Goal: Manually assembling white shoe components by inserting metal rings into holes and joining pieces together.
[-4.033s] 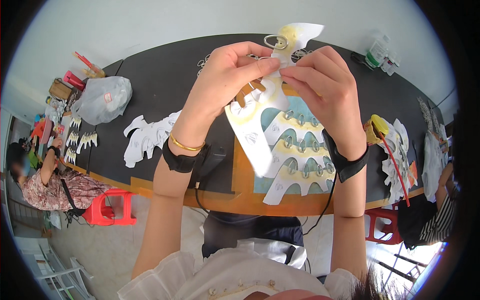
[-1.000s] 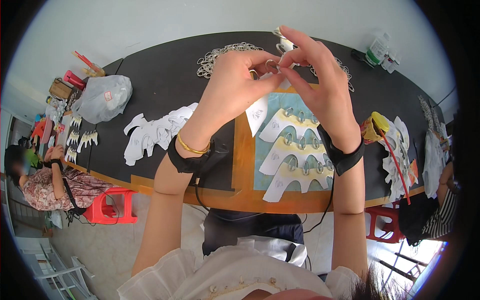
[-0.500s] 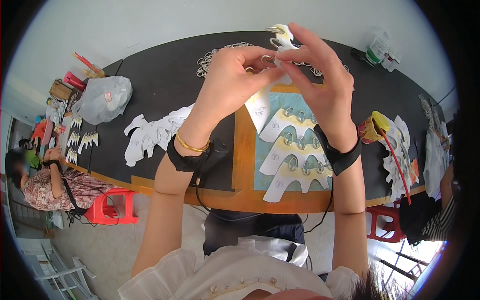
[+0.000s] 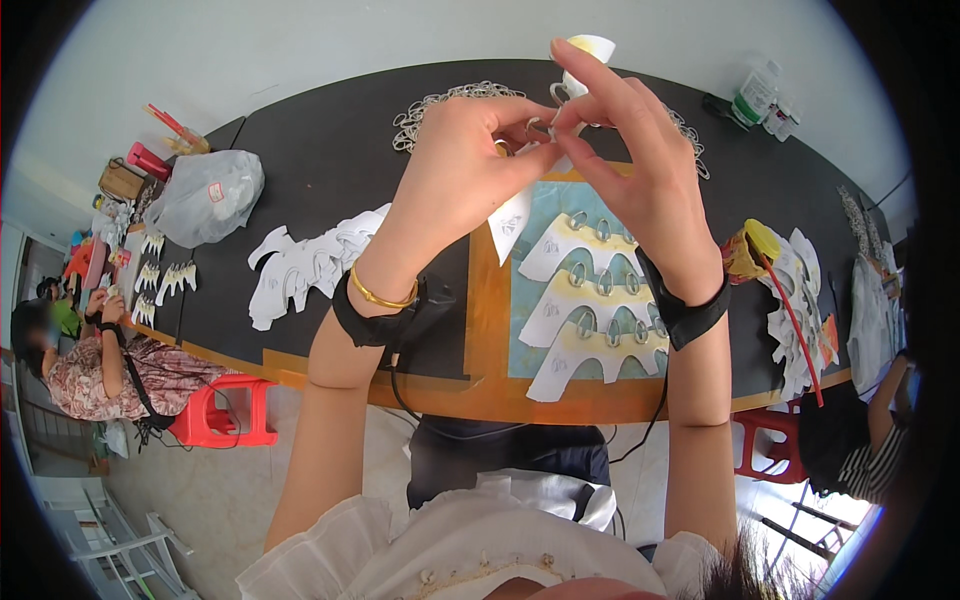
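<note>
My left hand (image 4: 465,150) and my right hand (image 4: 640,140) meet over the far part of the table, raised in front of me. Between them is a white scalloped piece (image 4: 511,225) with yellowish edging and silver oval rings. Both hands pinch it with thumb and fingertips; the fingers hide its middle. A ring (image 4: 535,125) shows at my left fingertips. Beneath, on a blue-green mat (image 4: 525,300), lie three similar white pieces (image 4: 570,365) in a row, their tabs fitted with rings. Behind my hands spreads a heap of silver oval rings (image 4: 410,125).
White cut pieces (image 4: 300,265) lie stacked to the left, others (image 4: 795,330) to the right. A yellow-rimmed pot (image 4: 745,255) holds a red-handled stick (image 4: 790,325). A plastic bag (image 4: 210,200) and bottles (image 4: 757,95) stand farther back. Another person (image 4: 100,370) sits at the left.
The held piece has tilted, and its far end has shifted slightly right. My right hand has turned a little, its fingers drawn closer to the left fingertips.
</note>
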Demonstrator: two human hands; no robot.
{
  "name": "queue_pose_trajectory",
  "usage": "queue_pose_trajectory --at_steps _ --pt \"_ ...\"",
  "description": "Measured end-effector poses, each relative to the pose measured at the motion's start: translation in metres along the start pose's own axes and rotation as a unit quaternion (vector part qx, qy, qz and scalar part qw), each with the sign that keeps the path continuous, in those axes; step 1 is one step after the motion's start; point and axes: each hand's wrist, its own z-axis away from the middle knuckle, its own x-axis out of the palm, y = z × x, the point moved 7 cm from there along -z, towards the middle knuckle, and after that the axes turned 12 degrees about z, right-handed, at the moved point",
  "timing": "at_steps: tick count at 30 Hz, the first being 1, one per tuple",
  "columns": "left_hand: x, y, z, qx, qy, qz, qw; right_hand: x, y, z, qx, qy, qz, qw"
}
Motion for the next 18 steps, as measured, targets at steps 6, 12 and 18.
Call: queue_pose_trajectory --at_steps 6,12,18 --pt "0.005 -0.003 -0.001 -0.006 -0.015 -0.013 1.0 0.004 0.008 0.003 0.082 0.003 -0.089 0.993" --pt "0.003 -0.011 -0.003 -0.002 -0.008 -0.016 1.0 -0.003 0.009 0.003 0.08 -0.009 0.022 0.996" --pt "0.004 -0.009 -0.004 -0.026 -0.014 0.011 1.0 -0.003 0.012 0.002 0.073 0.046 -0.095 0.992"
